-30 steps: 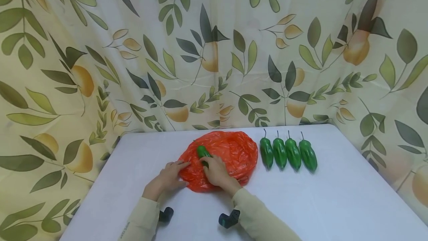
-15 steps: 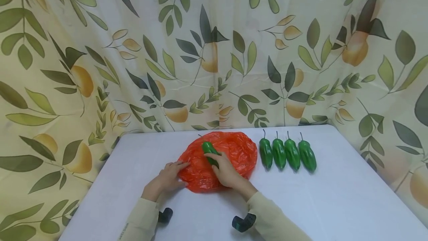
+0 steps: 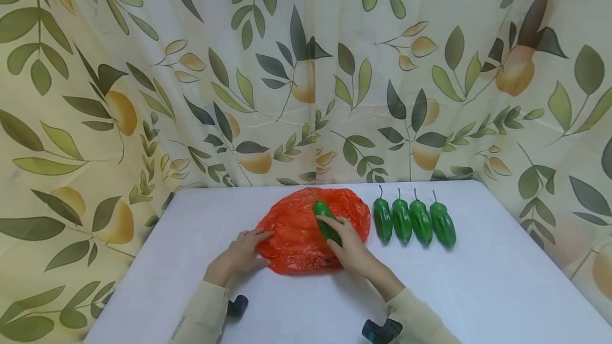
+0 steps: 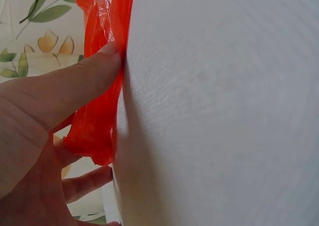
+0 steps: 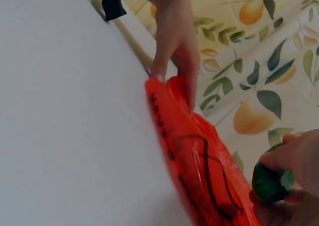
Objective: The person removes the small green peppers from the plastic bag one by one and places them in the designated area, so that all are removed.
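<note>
A crumpled red plastic bag (image 3: 296, 238) lies on the white table. My left hand (image 3: 242, 252) holds its left end, the thumb (image 4: 99, 69) along the near side and the fingers spread on the other. My right hand (image 3: 353, 251) grips a green chili pepper (image 3: 323, 215) over the right part of the bag, stem end pointing away. In the right wrist view, thumb and fingers close round this pepper (image 5: 269, 181) beside the bag (image 5: 192, 156), which bears dark print. Whether the bag holds anything is hidden.
Several green chili peppers (image 3: 401, 222) lie side by side to the right of the bag, stems pointing away. The white table (image 3: 483, 280) ends at a leaf-and-fruit patterned curtain (image 3: 287, 137). Dark wrist devices (image 3: 381, 330) sit near both sleeves.
My right hand has drawn the pepper rightward over the bag, and its stem now shows. The right forearm moved right. My left hand has stayed on the bag's left end.
</note>
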Demonstrator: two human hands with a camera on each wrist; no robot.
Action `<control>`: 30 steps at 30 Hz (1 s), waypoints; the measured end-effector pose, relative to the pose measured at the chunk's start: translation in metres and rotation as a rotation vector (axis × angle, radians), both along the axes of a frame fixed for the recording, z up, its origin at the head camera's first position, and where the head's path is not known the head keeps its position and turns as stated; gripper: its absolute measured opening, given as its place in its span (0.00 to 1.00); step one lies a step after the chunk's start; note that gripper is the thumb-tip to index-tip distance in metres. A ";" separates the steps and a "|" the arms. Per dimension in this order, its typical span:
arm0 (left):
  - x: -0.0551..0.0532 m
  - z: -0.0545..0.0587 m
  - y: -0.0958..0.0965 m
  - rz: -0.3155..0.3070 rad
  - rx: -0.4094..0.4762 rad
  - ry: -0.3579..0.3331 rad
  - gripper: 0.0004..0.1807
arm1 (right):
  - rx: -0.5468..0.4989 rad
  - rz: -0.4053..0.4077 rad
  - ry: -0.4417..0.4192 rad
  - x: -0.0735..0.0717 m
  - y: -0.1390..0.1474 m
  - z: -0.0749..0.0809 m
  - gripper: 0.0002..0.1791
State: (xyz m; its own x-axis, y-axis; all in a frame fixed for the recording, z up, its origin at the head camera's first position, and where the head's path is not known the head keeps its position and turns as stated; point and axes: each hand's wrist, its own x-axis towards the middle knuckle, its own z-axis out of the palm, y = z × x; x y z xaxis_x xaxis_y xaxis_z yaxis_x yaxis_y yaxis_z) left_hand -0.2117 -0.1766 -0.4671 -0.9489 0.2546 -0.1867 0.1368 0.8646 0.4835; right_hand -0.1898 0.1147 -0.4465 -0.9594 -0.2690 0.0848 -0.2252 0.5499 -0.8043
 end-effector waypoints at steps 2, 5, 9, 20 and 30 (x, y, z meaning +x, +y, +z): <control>0.000 0.000 0.000 -0.002 0.005 -0.002 0.41 | 0.009 0.023 0.012 0.004 0.008 0.000 0.33; 0.000 -0.002 -0.001 -0.007 0.012 -0.004 0.41 | 0.028 0.051 0.005 0.008 0.020 -0.001 0.33; 0.003 -0.003 0.000 -0.010 0.018 -0.005 0.41 | 0.055 0.052 0.032 0.010 0.037 0.000 0.32; 0.002 -0.001 0.005 -0.010 -0.010 0.002 0.40 | 0.077 -0.017 0.213 0.006 0.066 0.010 0.30; 0.001 0.002 0.001 0.004 -0.015 0.007 0.41 | 0.077 -0.054 0.263 -0.002 0.083 0.020 0.30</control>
